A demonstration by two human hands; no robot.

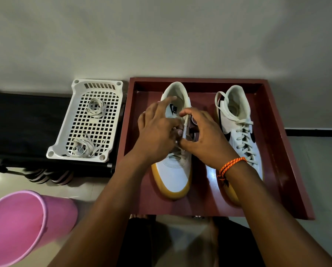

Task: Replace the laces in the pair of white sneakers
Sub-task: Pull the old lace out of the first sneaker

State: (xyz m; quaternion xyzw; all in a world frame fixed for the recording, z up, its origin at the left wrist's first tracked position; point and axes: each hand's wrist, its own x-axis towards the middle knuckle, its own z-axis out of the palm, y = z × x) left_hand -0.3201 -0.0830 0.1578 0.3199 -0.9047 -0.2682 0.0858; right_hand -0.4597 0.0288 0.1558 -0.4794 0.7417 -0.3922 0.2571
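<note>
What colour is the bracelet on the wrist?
Orange with dark flecks; the bracelet shows best in the head view.

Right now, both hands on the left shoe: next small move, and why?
Probably pull the lace out of the next eyelet. Both the left hand and right hand work it on the left shoe; the right shoe is fully laced.

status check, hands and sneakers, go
Left hand and right hand both pinching lace on left sneaker. Right sneaker fully laced. Two lace bundles in white basket. Nothing blocking.
</note>
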